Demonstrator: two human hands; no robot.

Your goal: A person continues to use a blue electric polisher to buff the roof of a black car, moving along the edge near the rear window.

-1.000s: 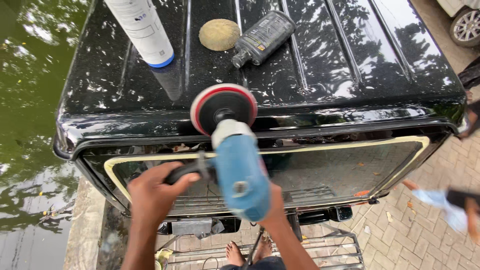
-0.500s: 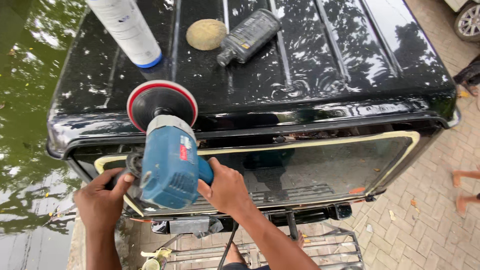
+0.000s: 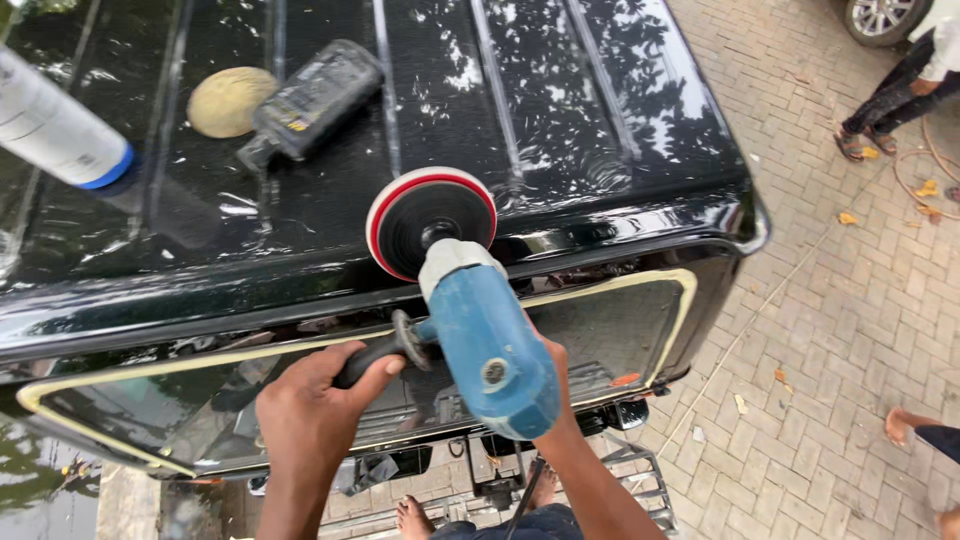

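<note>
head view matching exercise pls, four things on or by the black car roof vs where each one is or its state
Things:
1. blue electric polisher
2. round yellow foam pad
3. dark plastic bottle
4. white cylinder with blue band

Places or states:
A. lying on its side beside the foam pad
B. at the far left edge of the view
C. gripped by both hands
D. flat on the roof, left of the bottle

Pairs: 1-C, 2-D, 3-A, 4-B

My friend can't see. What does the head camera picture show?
Two hands hold a blue polisher with its round pad on a shiny black car roof: left hand on the side handle, right hand behind the body. A dark bottle and yellow sponge lie nearby.
</note>
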